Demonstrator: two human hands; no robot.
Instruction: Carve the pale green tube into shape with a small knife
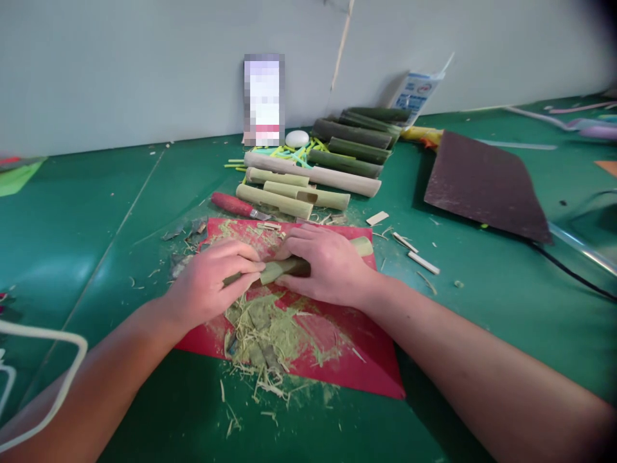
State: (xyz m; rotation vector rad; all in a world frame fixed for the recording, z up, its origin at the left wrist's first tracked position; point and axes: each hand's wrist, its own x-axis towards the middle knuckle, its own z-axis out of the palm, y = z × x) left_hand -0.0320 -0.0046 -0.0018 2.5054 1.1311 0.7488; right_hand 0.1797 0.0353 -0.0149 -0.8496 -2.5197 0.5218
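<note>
My right hand point(328, 262) is closed over a pale green bamboo piece point(362, 246), whose right end sticks out past the knuckles. At the left end of this bamboo, my left hand point(216, 276) pinches a thin dark piece point(232, 279), perhaps sandpaper; the fingers hide most of it. Both hands are above a red sheet point(357, 370) strewn with green dust, shavings and dark scraps point(263, 321). Just beyond the sheet lies a red-handled knife point(236, 206), beside several cut bamboo pieces point(274, 200).
A longer pale bamboo length point(313, 173) and dark green bamboo pieces point(354, 135) lie behind. A phone point(264, 99) leans on the wall near a white egg-shaped object point(297, 139). A dark brown panel point(482, 186) stands right; a white wire frame point(72, 366) is at lower left.
</note>
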